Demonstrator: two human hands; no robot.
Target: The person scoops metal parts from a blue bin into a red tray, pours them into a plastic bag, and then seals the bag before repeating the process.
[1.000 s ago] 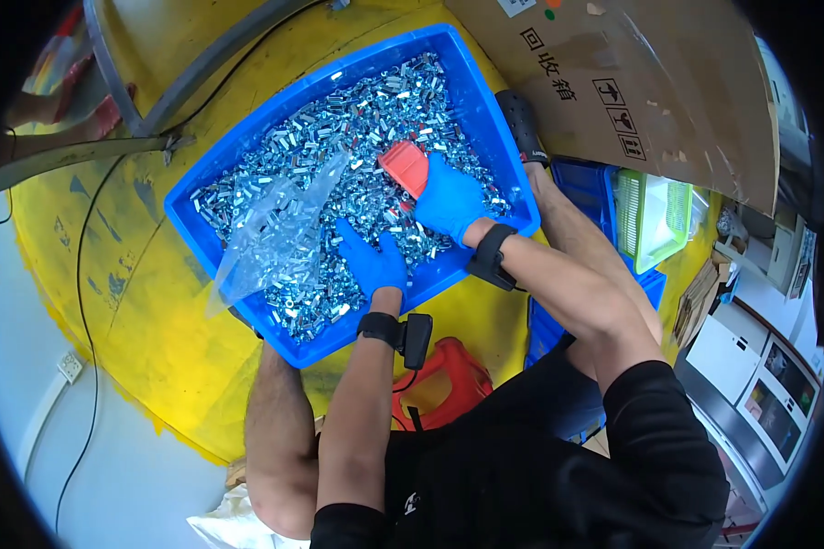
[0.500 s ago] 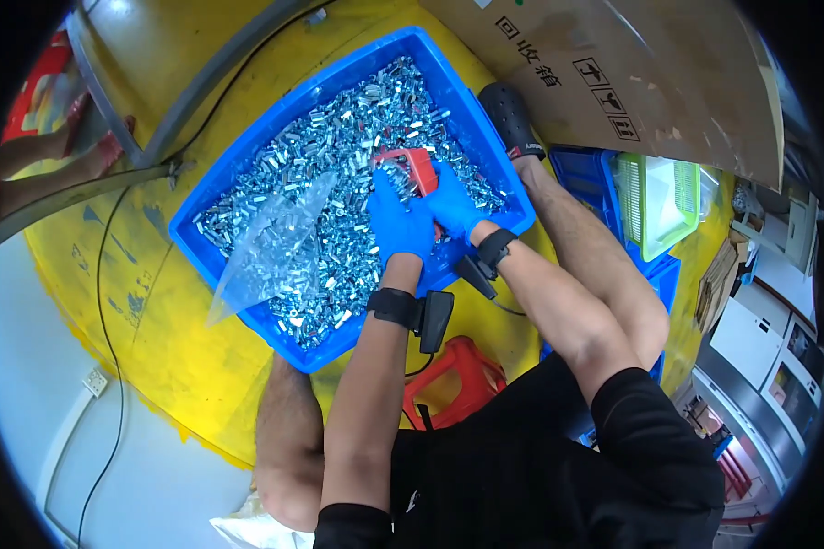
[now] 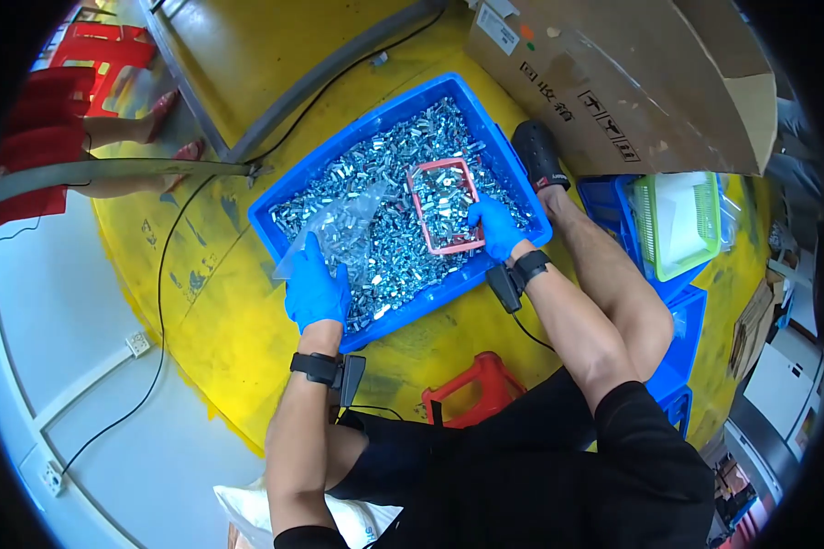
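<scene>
Yellow floor point(image 3: 174, 261) is topped by blue tub point(image 3: 499, 142). In it, red tray point(image 3: 456, 248) is gripped by right hand point(image 3: 499, 229); grip of left hand point(image 3: 317, 291) on plastic bag point(image 3: 346, 227) cannot be told.

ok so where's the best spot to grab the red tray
Probably grip the red tray by its right rim, coming from the right, where the right hand is. It lies open side up, with its rim showing above the metal parts. Since it is loaded, a second grip on the left rim would likely help keep it level.

Bright, metal pieces point(image 3: 398, 240) glinting, rim apparently blurred
</scene>
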